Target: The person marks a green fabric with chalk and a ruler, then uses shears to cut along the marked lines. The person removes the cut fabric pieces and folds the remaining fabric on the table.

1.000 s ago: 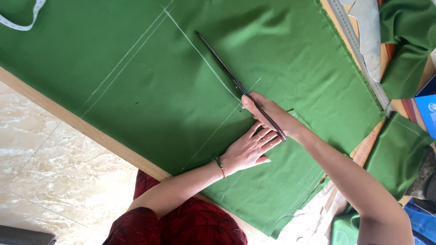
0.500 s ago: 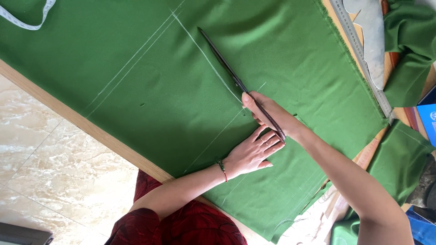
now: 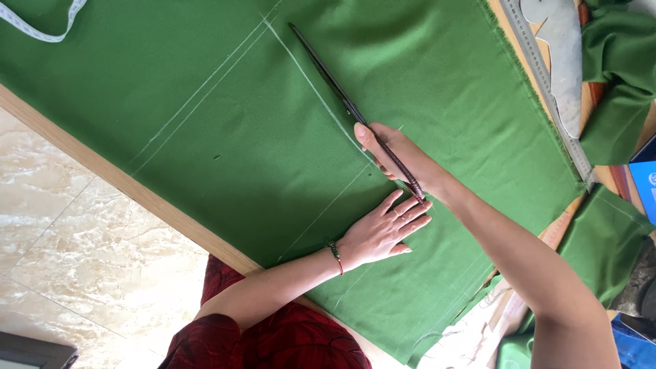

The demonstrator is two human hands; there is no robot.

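A large green cloth (image 3: pixel 225 137) with white chalk lines lies spread over a wooden table (image 3: pixel 102 167). My right hand (image 3: pixel 400 160) grips the handles of long dark scissors (image 3: pixel 328 72). Their blades lie shut along a chalk line and point to the upper left. My left hand (image 3: pixel 383 232), a beaded bracelet at its wrist, presses flat on the cloth just below the scissor handles, fingers spread.
A white tape measure (image 3: pixel 41 27) lies at the top left. A metal ruler (image 3: pixel 547 89) and a grey curved template (image 3: pixel 557 48) rest along the cloth's right edge, beside more green cloth pieces (image 3: pixel 615 75). Marble floor (image 3: pixel 61 260) shows at the left.
Both hands and the scissors stay in almost the same spot on the cloth. The view has drifted slightly, and the scissors sit a little further up the chalk line.
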